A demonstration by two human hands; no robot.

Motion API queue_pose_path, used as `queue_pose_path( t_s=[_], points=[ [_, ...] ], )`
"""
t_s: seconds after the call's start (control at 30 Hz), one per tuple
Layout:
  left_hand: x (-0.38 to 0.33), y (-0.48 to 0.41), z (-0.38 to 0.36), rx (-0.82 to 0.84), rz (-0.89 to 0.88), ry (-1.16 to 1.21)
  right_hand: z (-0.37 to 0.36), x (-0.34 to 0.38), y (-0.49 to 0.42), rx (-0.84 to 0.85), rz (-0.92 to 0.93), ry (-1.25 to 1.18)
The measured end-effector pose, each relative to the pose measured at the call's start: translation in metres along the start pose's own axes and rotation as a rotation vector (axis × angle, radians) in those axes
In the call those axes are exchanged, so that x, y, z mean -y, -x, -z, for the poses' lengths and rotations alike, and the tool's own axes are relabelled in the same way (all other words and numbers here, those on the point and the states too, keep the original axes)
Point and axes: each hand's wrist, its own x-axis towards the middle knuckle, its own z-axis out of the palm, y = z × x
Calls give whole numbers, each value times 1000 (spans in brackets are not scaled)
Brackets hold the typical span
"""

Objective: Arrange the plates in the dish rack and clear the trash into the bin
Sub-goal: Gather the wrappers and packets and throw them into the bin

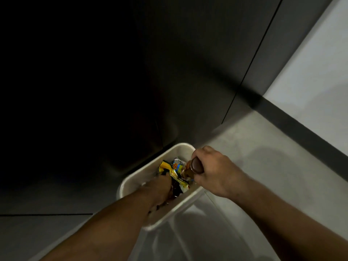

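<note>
The white bin [131, 182] stands on the grey floor [263, 166], low at 6 o'clock in view. The right grip [212, 172] curls tightly round a brown round-ended container [195, 165] over the bin's 2 o'clock rim. The left grip [162, 187] is sunk inside among yellow wrappers [168, 170], blurred; I cannot tell whether it holds any.

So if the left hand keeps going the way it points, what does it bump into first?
The wrappers. The left hand points down into the bin, and they lie right at its fingertips. It may be touching them already, but that part is too blurred to be sure.
</note>
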Motion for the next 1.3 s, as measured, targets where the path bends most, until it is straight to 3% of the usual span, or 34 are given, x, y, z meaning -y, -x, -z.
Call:
queue_pose_path(
  t_s=[0.2, 0.37, 0.5, 0.67, 0.77, 0.83, 0.97, 1.3],
  points=[
    [-4, -4, -4, -64, 44, 2, -8, 4, -9, 68, -3, 56],
    [0, 16, -5, -92, 23, -259, -27, 10, -22, 91, 16, 85],
    [11, 34, 15, 14, -42, -88, -39, 14, -35, 99, 3, 111],
    [5, 47, 29, -168, -64, 6, -61, 17, -43, 109, -33, 179],
    [5, 51, 21, -172, -107, 91, -71, 27, -46, 195, -41, 141],
    [4, 56, 22, -190, -69, 128, -73, 30, -47, 210, -44, 104],
    [16, 72, 40, -377, 39, 228, -72, 26, -42, 292, -46, -14],
    [18, 114, 84, -458, -247, -40, -41, 45, -20, 339, -56, -142]
  ],
)
